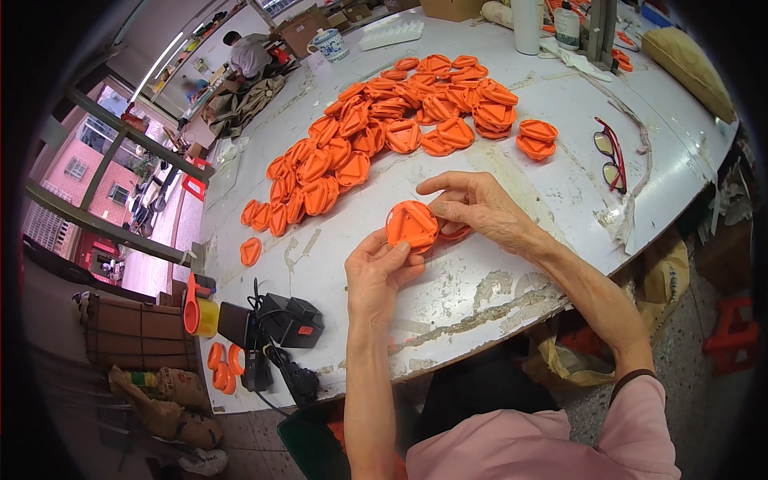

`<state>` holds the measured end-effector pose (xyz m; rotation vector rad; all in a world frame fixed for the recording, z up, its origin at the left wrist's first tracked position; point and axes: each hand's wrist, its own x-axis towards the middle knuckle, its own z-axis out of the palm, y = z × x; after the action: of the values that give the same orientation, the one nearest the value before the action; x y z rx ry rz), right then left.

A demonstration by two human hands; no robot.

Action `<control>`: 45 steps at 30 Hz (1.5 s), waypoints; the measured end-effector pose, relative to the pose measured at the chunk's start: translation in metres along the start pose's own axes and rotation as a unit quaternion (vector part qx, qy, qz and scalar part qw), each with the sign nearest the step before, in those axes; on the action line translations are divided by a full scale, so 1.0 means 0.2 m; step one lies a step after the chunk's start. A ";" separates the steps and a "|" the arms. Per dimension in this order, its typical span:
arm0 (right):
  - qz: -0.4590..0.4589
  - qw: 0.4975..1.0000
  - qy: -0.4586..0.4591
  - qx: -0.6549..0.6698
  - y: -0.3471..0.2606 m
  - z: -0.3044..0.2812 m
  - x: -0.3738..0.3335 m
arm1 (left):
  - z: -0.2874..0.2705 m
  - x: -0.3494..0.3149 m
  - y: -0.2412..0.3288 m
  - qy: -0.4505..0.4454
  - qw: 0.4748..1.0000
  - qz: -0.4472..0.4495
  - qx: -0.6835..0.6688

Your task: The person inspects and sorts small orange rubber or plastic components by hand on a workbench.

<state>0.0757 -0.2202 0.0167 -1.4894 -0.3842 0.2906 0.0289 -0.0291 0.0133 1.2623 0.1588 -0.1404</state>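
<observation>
My left hand [380, 268] grips a round orange plastic disc [412, 226] by its lower edge, thumb on its face. The disc is tilted up, showing a raised triangle. Close to its right rim is my right hand [480, 212], index finger and thumb stretched out and apart; whether the thumb touches the disc is unclear. Part of another orange piece [456, 234] shows below the right hand, mostly covered. Beyond both hands spreads a big heap of similar orange discs [352, 132] on the white table [512, 312].
Two stacked discs [537, 140] and red-framed glasses [611, 156] lie to the right. Left of my left hand are a black power adapter [292, 320] with cables, several orange rings [226, 368] and a yellow cup [206, 318]. A lidded mug [330, 46] stands far back; a person [250, 56] sits beyond.
</observation>
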 end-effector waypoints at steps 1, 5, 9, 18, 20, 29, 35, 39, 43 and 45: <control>0.002 1.000 -0.004 0.003 0.01 0.00 0.00 | 0.00 0.00 0.00 0.000 1.000 0.000 -0.001; 0.002 1.000 -0.020 0.006 0.01 0.01 0.00 | 0.00 0.00 0.00 -0.001 1.000 -0.005 -0.009; 0.004 1.000 -0.015 0.014 0.01 0.00 0.01 | 0.00 0.00 -0.01 -0.007 1.000 0.003 -0.001; 0.003 1.000 -0.015 0.005 0.03 0.00 0.01 | 0.01 0.00 -0.01 -0.018 1.000 0.008 0.015; 0.003 1.000 -0.013 0.009 0.04 0.00 0.02 | 0.02 -0.01 0.00 -0.017 1.000 0.016 0.016; 0.006 1.000 -0.013 0.013 0.01 0.01 0.01 | -0.01 0.00 -0.02 -0.036 0.999 0.016 0.009; -0.032 0.999 0.011 0.015 0.04 0.03 0.02 | 0.01 -0.02 0.00 -0.019 0.999 0.022 0.029; -0.058 0.998 0.025 -0.015 0.07 0.03 0.03 | 0.02 -0.02 -0.01 -0.020 0.999 0.029 0.026; -0.065 0.995 0.031 -0.073 0.05 0.03 0.02 | 0.02 -0.01 -0.01 -0.016 0.998 0.050 0.025; -0.050 0.994 0.025 -0.091 0.03 0.03 0.01 | 0.01 -0.01 -0.01 -0.015 0.998 0.052 0.028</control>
<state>0.0753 -0.2141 0.0109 -1.6466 -0.4540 0.1405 0.0273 -0.0324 0.0115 1.3215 0.0633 -0.0757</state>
